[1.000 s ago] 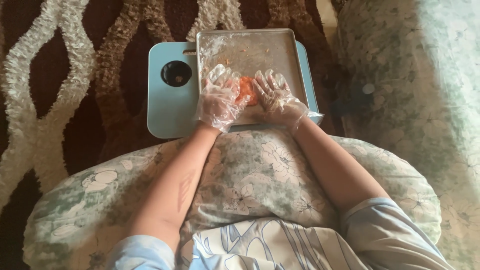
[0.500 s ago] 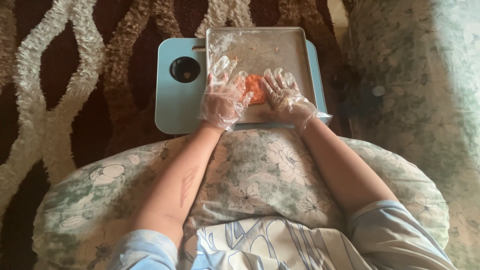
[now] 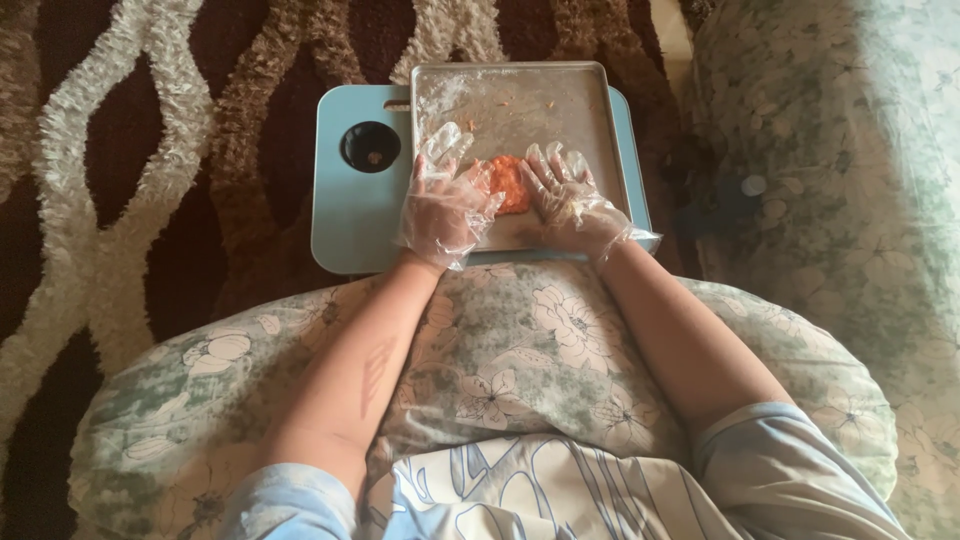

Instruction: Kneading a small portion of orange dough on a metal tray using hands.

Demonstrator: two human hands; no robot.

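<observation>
Head view, steeply downward, near.

An orange patty [image 3: 508,183] lies on a grey tray [image 3: 560,105], a light blue table [image 3: 350,215] is under it, and the rug [image 3: 150,130] at left is brown with cream waves.

A shaggy rug [image 3: 150,150] in dark brown with wavy cream and tan bands covers the floor at the left and top. A pale cushion [image 3: 520,370] printed with green leaves and white flowers lies across the person's lap. Fabric of the same floral print [image 3: 840,170] fills the right side, partly in bright light. Light blue sleeves [image 3: 790,470] show at the bottom edge.
</observation>
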